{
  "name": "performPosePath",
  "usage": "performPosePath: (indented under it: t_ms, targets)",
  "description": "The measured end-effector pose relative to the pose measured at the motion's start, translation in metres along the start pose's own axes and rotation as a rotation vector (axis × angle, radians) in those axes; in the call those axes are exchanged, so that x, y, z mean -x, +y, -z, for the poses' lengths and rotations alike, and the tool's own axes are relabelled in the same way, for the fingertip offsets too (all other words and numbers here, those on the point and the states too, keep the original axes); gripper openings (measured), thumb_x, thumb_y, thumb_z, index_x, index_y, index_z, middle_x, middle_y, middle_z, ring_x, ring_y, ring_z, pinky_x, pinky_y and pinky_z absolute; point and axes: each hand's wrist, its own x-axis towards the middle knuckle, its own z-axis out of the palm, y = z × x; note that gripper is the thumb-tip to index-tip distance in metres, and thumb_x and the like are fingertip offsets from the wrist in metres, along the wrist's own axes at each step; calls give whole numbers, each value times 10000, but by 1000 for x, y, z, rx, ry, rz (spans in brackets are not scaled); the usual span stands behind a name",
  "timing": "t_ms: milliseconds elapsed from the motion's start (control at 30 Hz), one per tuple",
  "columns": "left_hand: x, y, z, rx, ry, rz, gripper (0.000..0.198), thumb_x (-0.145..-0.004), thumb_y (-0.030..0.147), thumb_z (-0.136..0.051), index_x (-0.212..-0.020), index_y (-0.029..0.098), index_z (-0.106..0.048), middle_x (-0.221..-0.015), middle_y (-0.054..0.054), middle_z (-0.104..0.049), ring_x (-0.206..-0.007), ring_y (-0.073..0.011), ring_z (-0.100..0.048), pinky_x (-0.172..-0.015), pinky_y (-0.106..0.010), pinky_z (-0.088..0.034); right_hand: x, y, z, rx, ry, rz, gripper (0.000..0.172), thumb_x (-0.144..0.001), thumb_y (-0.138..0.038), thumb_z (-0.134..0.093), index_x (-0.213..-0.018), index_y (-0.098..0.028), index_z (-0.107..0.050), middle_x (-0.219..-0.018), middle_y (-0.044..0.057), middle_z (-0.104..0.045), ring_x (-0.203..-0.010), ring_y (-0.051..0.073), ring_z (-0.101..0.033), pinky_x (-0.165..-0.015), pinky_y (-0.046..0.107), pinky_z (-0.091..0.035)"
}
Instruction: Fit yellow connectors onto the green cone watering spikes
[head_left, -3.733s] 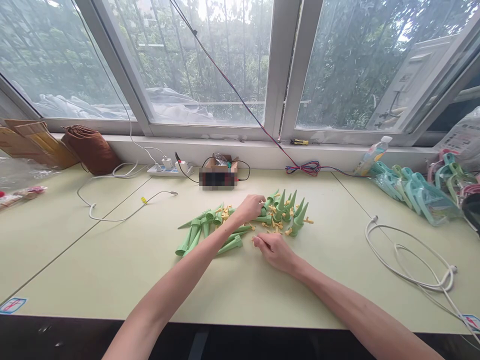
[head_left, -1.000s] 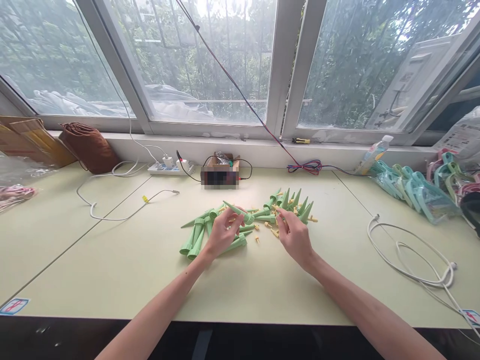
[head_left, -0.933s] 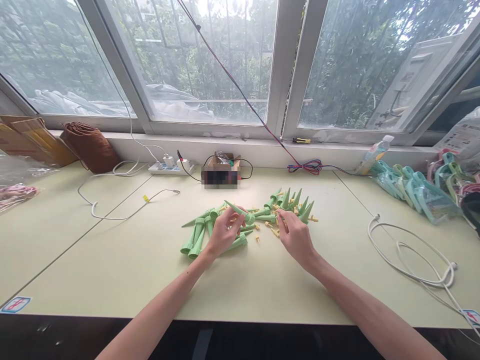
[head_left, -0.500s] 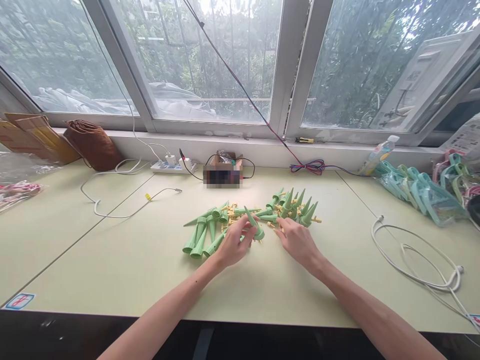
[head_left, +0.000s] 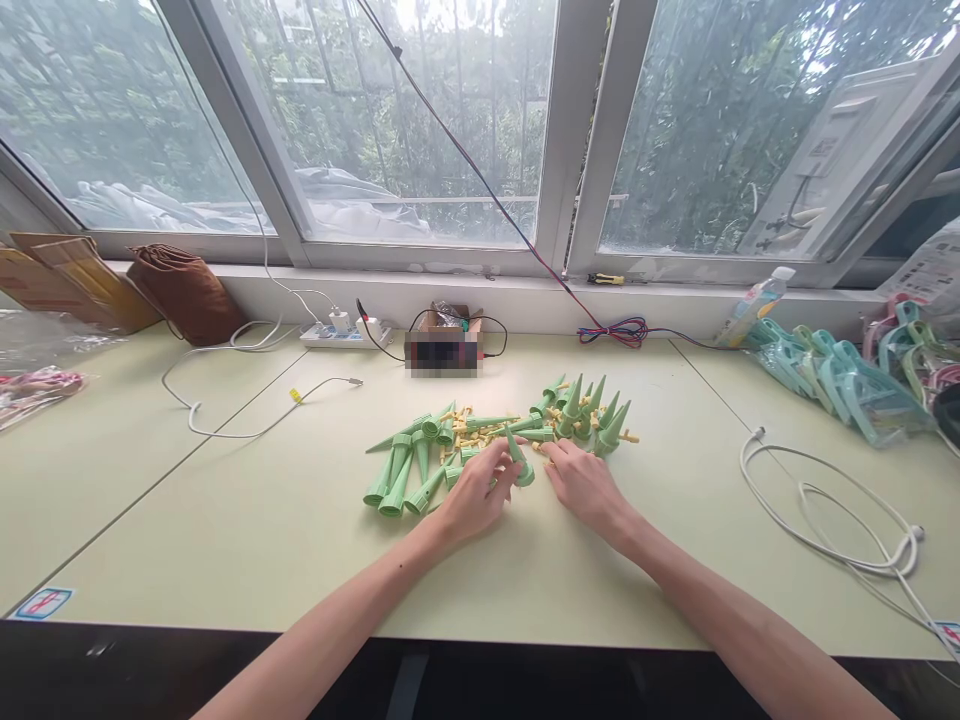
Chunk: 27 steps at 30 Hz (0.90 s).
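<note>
A pale green, hollow-looking plastic cone [head_left: 518, 462] is at the front edge of a pile, tilted with its narrow tip upward and its wider collared end low and to the right; its surface looks smooth and matt. The left hand [head_left: 480, 492] pinches it between thumb and fingers. Just beside it, the right hand [head_left: 583, 485] has its fingers curled down close together at the pile; whether they grip anything, I cannot tell. Small yellow plastic fittings, stubby and branched [head_left: 469, 423], lie scattered among the green. Matching ribbed-collared cones [head_left: 400, 485] lie on their sides at the left, some with round open mouths showing, while pointed upright cones [head_left: 571, 403] cluster at the right. All rest on a smooth, pale yellow-green tabletop [head_left: 465, 590]. Farther back stand a gathered brown fabric bag [head_left: 184, 297], a white plastic power strip [head_left: 341, 340] and a clear bottle with a coloured label [head_left: 759, 303].
</note>
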Motion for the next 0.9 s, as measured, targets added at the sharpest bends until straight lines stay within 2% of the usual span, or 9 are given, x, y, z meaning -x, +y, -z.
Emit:
performPosePath:
  t_ms: [100, 267, 500, 667, 900]
  targets:
    - [-2, -1, 0, 46, 31, 22, 222, -1001, 358, -443, -1131, 196, -522, -860, -43, -612, -742, -151, -625, -552, -242, -542, 0, 0, -1, -19, 8, 5, 250, -936, -90, -481, -1110, -205, -618, -908, 65, -662, -699, 184, -652, -524, 246, -363]
    - [-6, 1, 3, 147, 80, 38, 218, -994, 380, -466, -1050, 185, -544, -842, -36, -606, -723, -147, -620, -555, -253, -553, 1, -1, -2, -127, 64, 53, 229, -950, -106, -469, -1105, -199, -610, -909, 60, -666, -760, 188, -660, -570, 241, -423]
    - [-8, 0, 5, 117, 150, 50, 276, -980, 434, -480, -997, 175, -570, -834, -38, -605, -673, -135, -608, -620, -278, -563, 2, -7, 2, -336, 236, 138, 223, -1003, -186, -395, -1086, -195, -601, -945, 73, -662, -728, 181, -640, -617, 279, -496]
    - [-10, 5, 7, 121, 169, 67, 289, -974, 445, -490, -994, 174, -587, -848, -41, -633, -704, -148, -631, -687, -297, -561, 3, -9, 2, -534, 382, 216, 216, -1030, -228, -392, -1131, -213, -581, -981, 76, -645, -844, 185, -646, -694, 289, -537]
    - [-10, 5, 7, 88, 170, 68, 282, -974, 430, -497, -1014, 170, -599, -834, -43, -646, -686, -152, -635, -692, -300, -545, 4, -11, 1, -597, 480, 268, 210, -1022, -215, -435, -1187, -236, -563, -1006, 69, -660, -891, 182, -659, -754, 313, -573]
